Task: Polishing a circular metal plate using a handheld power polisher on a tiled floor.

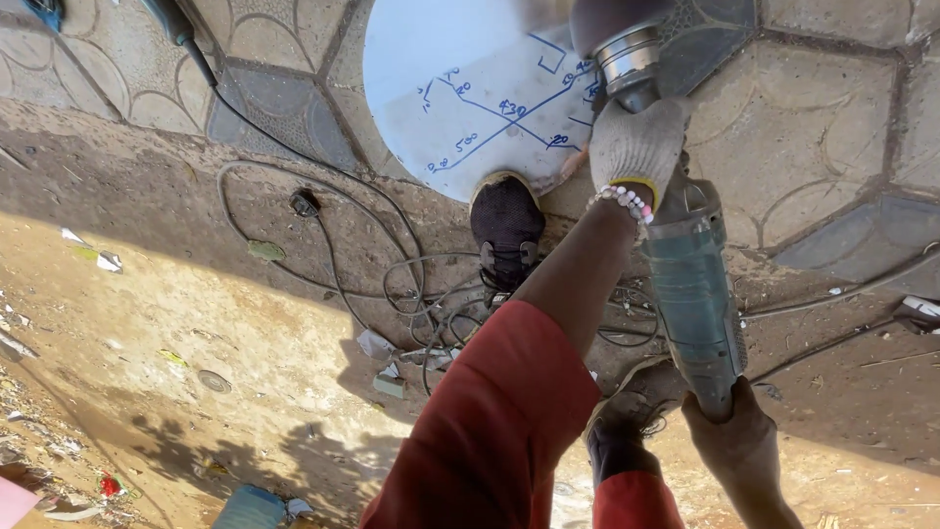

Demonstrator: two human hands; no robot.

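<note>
The grinder (690, 284) runs lengthwise away from the person, its head over the near-right edge of the white disc (460, 88), which lies flat on the paving (832, 118). The gloved left hand (636, 142) is the nearer to the disc, fingers wrapped shut about the grinder's neck. The right hand (739, 431) closes on its tail end, nearest the body. A shoe (506, 220) appears to pin the disc's near edge. Cables (392, 284) lie tangled on the dirt beside it.

Left hand (638, 145), in a white knit glove, is extended forward and clenched, beads at the wrist. Right hand (729, 423), bare, is closed in a fist, drawn close to the body.
</note>
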